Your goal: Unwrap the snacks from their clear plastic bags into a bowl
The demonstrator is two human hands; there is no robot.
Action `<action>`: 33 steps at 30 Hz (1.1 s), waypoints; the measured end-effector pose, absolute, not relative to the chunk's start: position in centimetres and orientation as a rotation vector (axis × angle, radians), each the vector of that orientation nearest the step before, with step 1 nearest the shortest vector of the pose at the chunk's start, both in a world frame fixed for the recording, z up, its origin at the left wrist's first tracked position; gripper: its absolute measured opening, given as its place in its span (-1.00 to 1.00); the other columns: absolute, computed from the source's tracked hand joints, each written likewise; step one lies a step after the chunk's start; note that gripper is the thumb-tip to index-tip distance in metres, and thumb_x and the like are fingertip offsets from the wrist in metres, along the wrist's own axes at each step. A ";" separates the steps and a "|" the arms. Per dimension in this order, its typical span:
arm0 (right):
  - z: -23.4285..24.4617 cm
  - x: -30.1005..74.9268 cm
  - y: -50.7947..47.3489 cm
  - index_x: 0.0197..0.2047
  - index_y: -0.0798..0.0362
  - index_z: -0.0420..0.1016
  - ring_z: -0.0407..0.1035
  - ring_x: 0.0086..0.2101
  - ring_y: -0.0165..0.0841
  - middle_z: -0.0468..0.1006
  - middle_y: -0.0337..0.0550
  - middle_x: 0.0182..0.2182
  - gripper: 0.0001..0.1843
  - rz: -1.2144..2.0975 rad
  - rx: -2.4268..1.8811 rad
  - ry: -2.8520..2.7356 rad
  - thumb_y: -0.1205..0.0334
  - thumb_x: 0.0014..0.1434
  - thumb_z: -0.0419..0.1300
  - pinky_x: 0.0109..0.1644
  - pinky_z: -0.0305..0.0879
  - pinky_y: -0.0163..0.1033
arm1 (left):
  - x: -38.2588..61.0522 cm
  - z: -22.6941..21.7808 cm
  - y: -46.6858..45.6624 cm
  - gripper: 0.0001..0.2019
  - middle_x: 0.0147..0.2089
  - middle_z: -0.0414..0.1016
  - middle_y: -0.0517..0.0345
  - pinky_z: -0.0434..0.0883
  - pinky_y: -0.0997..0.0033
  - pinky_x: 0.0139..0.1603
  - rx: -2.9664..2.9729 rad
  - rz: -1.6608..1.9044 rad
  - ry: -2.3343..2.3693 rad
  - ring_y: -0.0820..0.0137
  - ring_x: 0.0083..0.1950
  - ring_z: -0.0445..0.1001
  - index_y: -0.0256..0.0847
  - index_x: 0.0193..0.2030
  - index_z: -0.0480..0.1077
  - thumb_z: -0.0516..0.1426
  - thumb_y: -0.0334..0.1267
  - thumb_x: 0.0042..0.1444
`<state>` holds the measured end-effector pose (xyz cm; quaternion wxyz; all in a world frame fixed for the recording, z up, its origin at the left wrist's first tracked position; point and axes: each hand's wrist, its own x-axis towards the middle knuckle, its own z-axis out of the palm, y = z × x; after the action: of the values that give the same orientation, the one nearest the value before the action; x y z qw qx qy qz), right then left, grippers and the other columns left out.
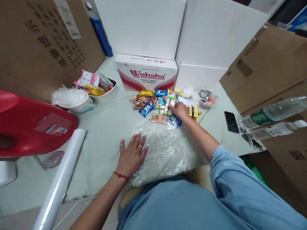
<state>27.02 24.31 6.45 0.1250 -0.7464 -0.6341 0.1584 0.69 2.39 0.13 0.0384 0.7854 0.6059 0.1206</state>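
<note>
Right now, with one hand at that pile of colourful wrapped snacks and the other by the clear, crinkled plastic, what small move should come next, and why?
I'd probably have the right hand pinch and lift the flat, green-edged snack packet: the two seem to touch, though any grip is unclear. The left hand lies spread at the edge of the clear, crinkled plastic, perhaps steadying it.

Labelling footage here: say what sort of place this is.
Likely a storeroom or cluttered home corner: a large brown cardboard carton, a white-and-red Wahaha cardboard box and colourful plastic-wrapped snacks.
</note>
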 end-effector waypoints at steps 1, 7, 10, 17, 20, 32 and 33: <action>6.2 26.4 24.8 -0.10 0.05 0.56 0.50 -0.14 -0.11 0.64 0.08 -0.10 -0.50 0.477 -2.193 -1.841 -0.24 0.22 0.21 -0.12 0.31 -0.17 | 0.7 0.2 2.4 -0.45 0.56 0.09 -0.12 -0.24 -0.41 0.50 2.408 0.369 1.860 0.07 0.54 0.16 -0.05 0.50 0.16 -0.11 -0.09 0.43; 6.7 27.6 26.7 -0.03 0.12 0.52 0.44 -0.25 -0.26 0.64 -0.09 -0.20 -0.66 0.561 -1.944 -1.840 0.14 0.16 0.26 -0.20 0.29 -0.27 | 0.7 0.6 2.3 -0.45 0.56 0.09 -0.12 -0.24 -0.42 0.50 2.385 0.361 1.851 0.05 0.54 0.15 -0.06 0.50 0.17 -0.08 -0.09 0.42; 8.3 28.9 27.6 -0.01 0.13 0.57 0.42 -0.27 -0.28 0.63 -0.16 -0.24 -0.65 0.637 -1.726 -2.124 0.18 0.15 0.26 -0.18 0.26 -0.27 | 0.7 0.6 2.3 -0.46 0.56 0.09 -0.11 -0.26 -0.41 0.51 2.369 0.368 1.840 0.05 0.55 0.13 -0.06 0.49 0.19 -0.07 -0.09 0.41; 9.3 26.7 28.1 0.24 0.00 0.55 0.30 0.08 0.04 0.55 0.09 0.12 -0.50 0.232 -1.639 -2.838 0.23 0.23 0.19 0.06 0.21 -0.04 | 0.7 0.6 2.4 -0.45 0.55 0.12 -0.11 -0.26 -0.45 0.50 2.362 0.374 1.840 0.03 0.54 0.15 -0.09 0.49 0.19 -0.05 -0.09 0.41; 9.3 26.1 27.5 0.25 -0.01 0.54 0.29 0.07 0.12 0.54 0.17 0.10 -0.48 0.221 -1.728 -2.904 0.19 0.24 0.20 0.04 0.22 0.02 | 0.7 0.5 2.3 -0.46 0.56 0.10 -0.10 -0.27 -0.44 0.50 2.372 0.376 1.836 0.06 0.55 0.13 -0.09 0.49 0.19 -0.06 -0.09 0.42; 12.6 31.9 23.4 0.06 0.10 0.53 0.40 -0.21 -0.15 0.62 0.00 -0.16 -0.64 0.401 -1.689 -2.348 0.15 0.23 0.22 -0.13 0.24 -0.18 | 1.0 0.6 2.3 -0.46 0.57 0.06 -0.08 -0.32 -0.39 0.52 2.338 0.388 1.854 0.09 0.56 0.11 -0.06 0.49 0.18 -0.08 -0.07 0.43; 13.3 32.2 22.4 0.05 0.09 0.53 0.41 -0.22 -0.17 0.62 -0.03 -0.17 -0.64 0.504 -1.622 -2.312 0.12 0.25 0.21 -0.14 0.25 -0.18 | 1.0 0.5 2.3 -0.46 0.57 0.06 -0.08 -0.33 -0.38 0.52 2.336 0.394 1.853 0.09 0.56 0.10 -0.06 0.49 0.17 -0.08 -0.07 0.43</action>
<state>32.20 22.44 13.27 0.1358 -0.5601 -0.7985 0.1742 1.00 2.26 0.52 0.0672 0.7750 0.6147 0.1306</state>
